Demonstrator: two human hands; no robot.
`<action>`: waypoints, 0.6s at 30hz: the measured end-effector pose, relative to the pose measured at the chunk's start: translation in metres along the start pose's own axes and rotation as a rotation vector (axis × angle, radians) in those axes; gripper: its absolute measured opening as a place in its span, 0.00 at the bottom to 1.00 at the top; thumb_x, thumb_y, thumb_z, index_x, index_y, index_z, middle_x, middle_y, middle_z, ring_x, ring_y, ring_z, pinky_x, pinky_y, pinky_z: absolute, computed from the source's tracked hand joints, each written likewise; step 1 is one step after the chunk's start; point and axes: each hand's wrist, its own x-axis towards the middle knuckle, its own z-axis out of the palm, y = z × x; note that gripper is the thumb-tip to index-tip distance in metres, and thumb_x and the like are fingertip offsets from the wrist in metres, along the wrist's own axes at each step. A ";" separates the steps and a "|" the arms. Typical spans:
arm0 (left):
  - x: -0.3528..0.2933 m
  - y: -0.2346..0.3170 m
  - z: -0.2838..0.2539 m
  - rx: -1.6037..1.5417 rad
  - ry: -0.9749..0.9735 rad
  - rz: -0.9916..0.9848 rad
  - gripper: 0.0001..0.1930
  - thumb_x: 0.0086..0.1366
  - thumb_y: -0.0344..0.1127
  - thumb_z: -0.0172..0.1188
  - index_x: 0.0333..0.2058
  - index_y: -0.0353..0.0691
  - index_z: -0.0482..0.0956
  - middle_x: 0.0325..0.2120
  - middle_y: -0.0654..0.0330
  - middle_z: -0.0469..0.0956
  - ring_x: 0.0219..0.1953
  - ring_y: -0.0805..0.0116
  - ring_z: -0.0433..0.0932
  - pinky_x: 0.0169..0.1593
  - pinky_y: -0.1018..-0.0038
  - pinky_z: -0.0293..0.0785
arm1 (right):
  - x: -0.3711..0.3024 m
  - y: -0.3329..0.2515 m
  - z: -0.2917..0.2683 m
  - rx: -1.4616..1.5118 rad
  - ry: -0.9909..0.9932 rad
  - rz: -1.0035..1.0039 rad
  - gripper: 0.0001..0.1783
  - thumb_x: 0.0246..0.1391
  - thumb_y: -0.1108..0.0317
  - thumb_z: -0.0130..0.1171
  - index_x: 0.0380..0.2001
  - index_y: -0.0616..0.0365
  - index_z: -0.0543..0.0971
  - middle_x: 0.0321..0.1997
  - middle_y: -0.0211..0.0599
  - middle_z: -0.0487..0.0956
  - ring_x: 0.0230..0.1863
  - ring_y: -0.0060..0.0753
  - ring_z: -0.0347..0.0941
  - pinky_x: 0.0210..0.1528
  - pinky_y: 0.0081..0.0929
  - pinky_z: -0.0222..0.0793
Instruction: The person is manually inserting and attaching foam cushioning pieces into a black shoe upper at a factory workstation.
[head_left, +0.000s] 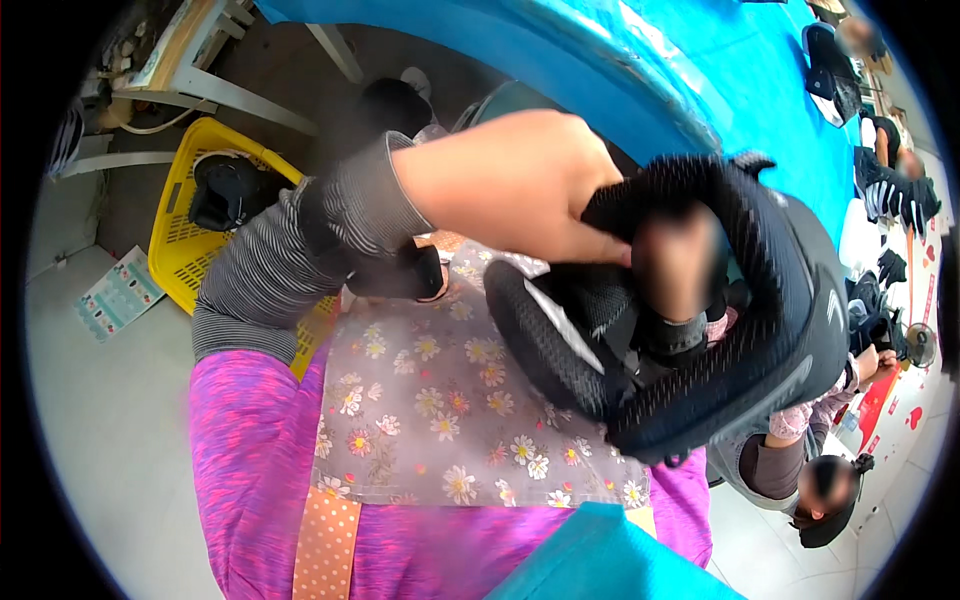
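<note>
Left hand, bare below a grey striped sleeve — pinched in on the edge of a large, black, ribbed-knit shoe piece, right of centre in the frame. The fingertips are hidden behind it. Right hand seems to be the blurred skin above a grey cuff, framed by the black fabric — can't tell its grip. A dark, elongated, textured shoe piece with a white stripe sits just beside, over a translucent daisy-print apron. Yellow plastic basket upper left, blue-covered bench upper right, co-worker lower right.
</note>
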 end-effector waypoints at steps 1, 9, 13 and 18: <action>-0.001 -0.006 0.013 -0.230 0.008 0.077 0.19 0.58 0.40 0.72 0.21 0.31 0.75 0.15 0.51 0.74 0.17 0.54 0.72 0.23 0.67 0.68 | -0.004 0.001 0.000 0.146 -0.097 0.056 0.12 0.68 0.59 0.52 0.37 0.57 0.71 0.27 0.27 0.72 0.28 0.24 0.69 0.29 0.26 0.64; 0.002 -0.002 0.021 -0.739 -0.117 0.040 0.12 0.59 0.31 0.71 0.39 0.31 0.80 0.29 0.58 0.83 0.33 0.73 0.79 0.38 0.74 0.76 | -0.013 0.012 0.007 0.513 -0.249 0.265 0.14 0.68 0.57 0.52 0.40 0.59 0.72 0.31 0.30 0.73 0.31 0.27 0.71 0.33 0.28 0.65; 0.001 -0.015 0.007 -0.486 -0.375 -0.202 0.18 0.58 0.31 0.72 0.46 0.32 0.79 0.36 0.55 0.85 0.37 0.73 0.81 0.42 0.71 0.78 | -0.009 0.005 -0.001 0.505 -0.230 0.238 0.15 0.68 0.56 0.52 0.41 0.60 0.72 0.33 0.32 0.74 0.33 0.28 0.72 0.35 0.28 0.66; 0.005 0.014 0.010 -0.914 -0.288 -0.122 0.10 0.62 0.35 0.68 0.35 0.34 0.79 0.22 0.63 0.77 0.22 0.74 0.78 0.28 0.77 0.74 | -0.006 0.007 0.008 0.544 -0.202 0.273 0.17 0.68 0.55 0.51 0.42 0.61 0.73 0.35 0.34 0.75 0.35 0.29 0.73 0.38 0.30 0.67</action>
